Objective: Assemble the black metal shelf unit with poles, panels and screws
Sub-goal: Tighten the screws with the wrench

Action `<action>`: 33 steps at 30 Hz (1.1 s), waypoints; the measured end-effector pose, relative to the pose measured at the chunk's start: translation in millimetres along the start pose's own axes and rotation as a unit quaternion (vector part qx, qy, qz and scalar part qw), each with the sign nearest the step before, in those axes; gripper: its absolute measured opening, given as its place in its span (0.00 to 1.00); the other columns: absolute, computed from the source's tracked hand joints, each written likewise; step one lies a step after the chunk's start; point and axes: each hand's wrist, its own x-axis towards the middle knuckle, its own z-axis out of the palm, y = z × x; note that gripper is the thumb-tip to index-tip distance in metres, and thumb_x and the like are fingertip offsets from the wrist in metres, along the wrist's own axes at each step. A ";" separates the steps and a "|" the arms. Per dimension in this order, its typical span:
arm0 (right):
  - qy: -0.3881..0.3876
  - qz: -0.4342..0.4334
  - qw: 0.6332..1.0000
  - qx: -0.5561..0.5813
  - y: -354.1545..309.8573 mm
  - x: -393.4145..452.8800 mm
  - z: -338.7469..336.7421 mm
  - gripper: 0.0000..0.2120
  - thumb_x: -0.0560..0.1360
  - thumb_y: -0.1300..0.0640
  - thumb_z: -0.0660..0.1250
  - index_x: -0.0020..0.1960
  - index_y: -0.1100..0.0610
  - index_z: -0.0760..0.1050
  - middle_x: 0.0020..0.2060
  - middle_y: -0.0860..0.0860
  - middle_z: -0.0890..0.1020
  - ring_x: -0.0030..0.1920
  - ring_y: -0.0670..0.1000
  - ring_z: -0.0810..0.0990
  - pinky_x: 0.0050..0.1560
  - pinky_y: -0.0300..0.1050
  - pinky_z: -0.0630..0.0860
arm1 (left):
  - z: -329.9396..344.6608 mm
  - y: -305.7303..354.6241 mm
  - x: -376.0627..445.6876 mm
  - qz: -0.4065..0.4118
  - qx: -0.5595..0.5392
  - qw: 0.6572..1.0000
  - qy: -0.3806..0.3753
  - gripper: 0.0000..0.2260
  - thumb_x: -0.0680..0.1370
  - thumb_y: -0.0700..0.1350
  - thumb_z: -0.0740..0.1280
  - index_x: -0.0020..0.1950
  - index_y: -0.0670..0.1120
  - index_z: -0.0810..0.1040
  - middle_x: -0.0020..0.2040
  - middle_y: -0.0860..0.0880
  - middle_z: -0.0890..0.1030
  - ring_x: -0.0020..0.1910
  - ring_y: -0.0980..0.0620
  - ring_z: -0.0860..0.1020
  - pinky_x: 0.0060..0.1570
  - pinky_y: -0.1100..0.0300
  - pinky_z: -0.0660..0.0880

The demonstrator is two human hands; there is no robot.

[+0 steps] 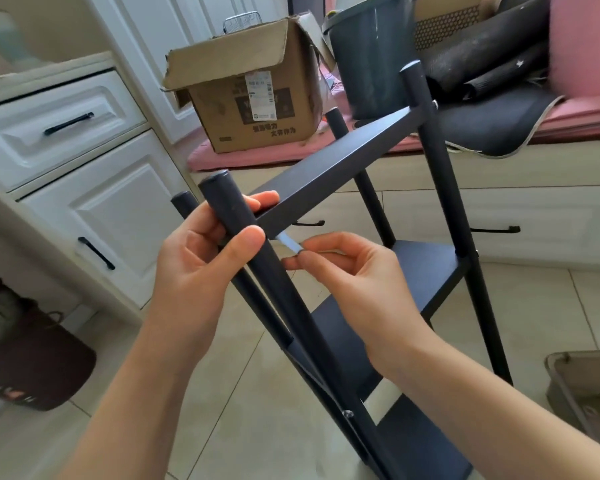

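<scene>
The black metal shelf unit [426, 275] stands tilted on the tiled floor with several poles and three panels in place. My left hand [201, 258] grips the near pole [236, 216] just under its capped top, fingers reaching the corner of the top panel [326, 168]. My right hand [343, 268] pinches a small silvery tool [290, 244], thin like a hex key, whose tip points at the joint where that pole meets the top panel. A screw head [347, 414] shows low on a near pole. Whatever sits at the tool's tip is hidden.
White cabinets with black handles [70, 123] stand at the left. An open cardboard box [250, 88] and a dark bucket [371, 53] sit behind on a pink mat. A dark bag [32, 362] lies at lower left, a grey bin [582, 393] at lower right.
</scene>
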 end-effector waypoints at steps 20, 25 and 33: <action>0.015 -0.109 0.989 -0.098 10.1 5.7 4.1 0.06 0.74 0.62 0.73 0.44 0.52 0.82 0.40 0.43 0.85 0.45 0.42 0.83 0.47 0.32 0.77 | 2.7 -0.7 1.1 0.010 -0.010 1.000 -0.013 0.11 0.73 0.48 0.71 0.54 0.57 0.83 0.61 0.52 0.84 0.64 0.51 0.80 0.57 0.66 0.76; 0.017 -0.103 0.986 -0.132 11.6 7.5 6.4 0.08 0.74 0.61 0.73 0.42 0.48 0.82 0.39 0.41 0.84 0.44 0.40 0.79 0.44 0.30 0.75 | 3.0 0.6 0.8 0.004 0.001 1.000 -0.015 0.11 0.72 0.50 0.71 0.54 0.59 0.83 0.61 0.53 0.84 0.64 0.50 0.80 0.56 0.65 0.77; -0.002 -0.051 0.993 -0.102 11.5 19.7 16.8 0.09 0.74 0.62 0.73 0.40 0.48 0.83 0.38 0.42 0.85 0.42 0.41 0.82 0.43 0.33 0.79 | 2.9 0.6 1.3 -0.004 0.005 1.000 -0.010 0.14 0.72 0.49 0.71 0.57 0.54 0.81 0.61 0.53 0.84 0.64 0.51 0.79 0.55 0.65 0.77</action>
